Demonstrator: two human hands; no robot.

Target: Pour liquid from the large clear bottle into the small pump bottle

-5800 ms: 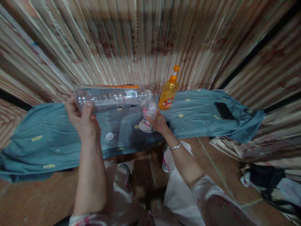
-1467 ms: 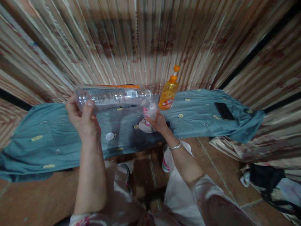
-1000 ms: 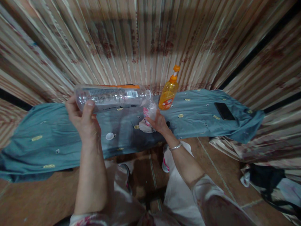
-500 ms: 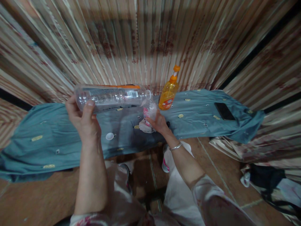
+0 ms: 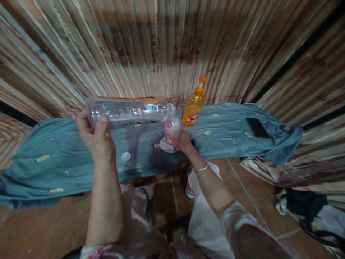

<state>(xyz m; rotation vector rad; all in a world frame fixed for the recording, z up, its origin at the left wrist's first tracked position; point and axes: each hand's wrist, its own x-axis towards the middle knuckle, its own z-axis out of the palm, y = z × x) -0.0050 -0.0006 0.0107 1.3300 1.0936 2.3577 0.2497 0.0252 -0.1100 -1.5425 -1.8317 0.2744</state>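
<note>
A brown tiled floor (image 5: pixel 40 230) lies nearest, and beyond it a blue-grey cloth (image 5: pixel 54 158) with gold motifs covers a low surface before striped curtains (image 5: pixel 161 43). The left hand (image 5: pixel 95 138) is raised over the cloth, fingers curled tight round the base end of a clear plastic bottle (image 5: pixel 129 110), thumb on the near side. The bottle lies on its side, long axis left to right, its open neck pointing right. Just under that neck the right hand (image 5: pixel 183 141) grips a small clear pouch (image 5: pixel 171 129) upright on the cloth. A white cap (image 5: pixel 125 156) lies between the hands. Farther back stand an orange bottle (image 5: pixel 192 108) and, well right, a dark phone (image 5: pixel 257 127).
</note>
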